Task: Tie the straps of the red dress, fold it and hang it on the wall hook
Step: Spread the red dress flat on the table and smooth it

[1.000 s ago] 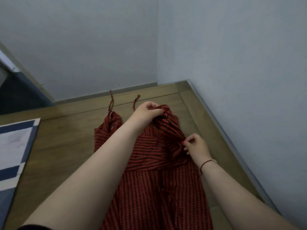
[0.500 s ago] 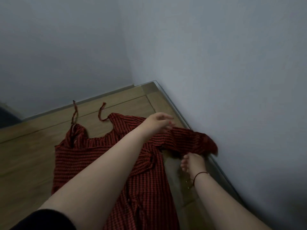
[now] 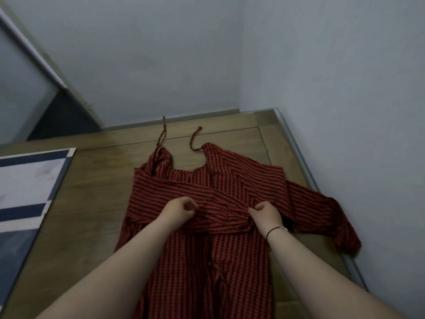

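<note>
The red checked dress lies flat on a wooden surface, neckline away from me. Its two thin straps lie untied, pointing toward the back wall. One sleeve is spread out to the right, near the wall. My left hand rests at the waist, fingers curled on the cloth. My right hand, with a thin bracelet on the wrist, pinches a bunch of fabric at the waist. No wall hook is in view.
Grey walls meet in a corner behind the dress and run close along the right side. A blue and white panel lies on the wood at the left. A dark doorway is at the back left.
The dress top has been spread out, with the sleeve laid to the right. Both hands have come back from the shoulder and sleeve to the waist. My view has swung back left.
</note>
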